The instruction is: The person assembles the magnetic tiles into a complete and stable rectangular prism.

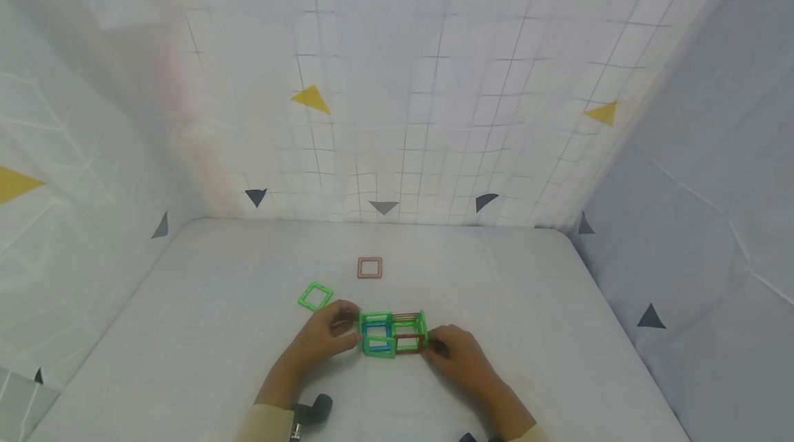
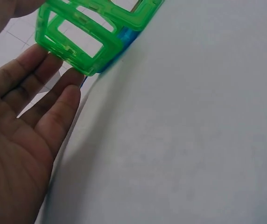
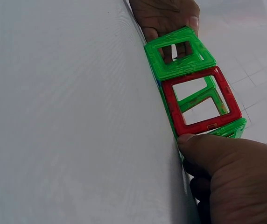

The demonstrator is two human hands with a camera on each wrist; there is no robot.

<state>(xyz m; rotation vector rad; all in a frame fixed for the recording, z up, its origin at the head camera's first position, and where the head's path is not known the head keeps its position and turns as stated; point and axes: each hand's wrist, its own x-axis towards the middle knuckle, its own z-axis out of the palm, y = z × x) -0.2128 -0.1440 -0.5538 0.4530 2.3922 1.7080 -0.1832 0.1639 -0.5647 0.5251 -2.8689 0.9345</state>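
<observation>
A low open-topped box of square magnetic tiles [image 1: 395, 347] stands on the white table, with green and red sides and a blue and a green square at its base. At its left end, my left hand [image 1: 324, 334] touches the green end tile with fairly straight fingers; the left wrist view shows the fingertips [image 2: 70, 93] against the lower edge of the green tile [image 2: 80, 37]. My right hand [image 1: 457, 354] pinches the right end. There, in the right wrist view, the thumb lies at the lower corner of the red tile [image 3: 173, 105] and the other fingers curl underneath, partly hidden.
A loose green square tile [image 1: 315, 296] lies just beyond my left hand. Farther back lies a loose red square tile [image 1: 369, 267]. White sheeting [image 1: 384, 152] with grid lines and triangle marks rises behind the table [image 1: 527, 276] and at both sides.
</observation>
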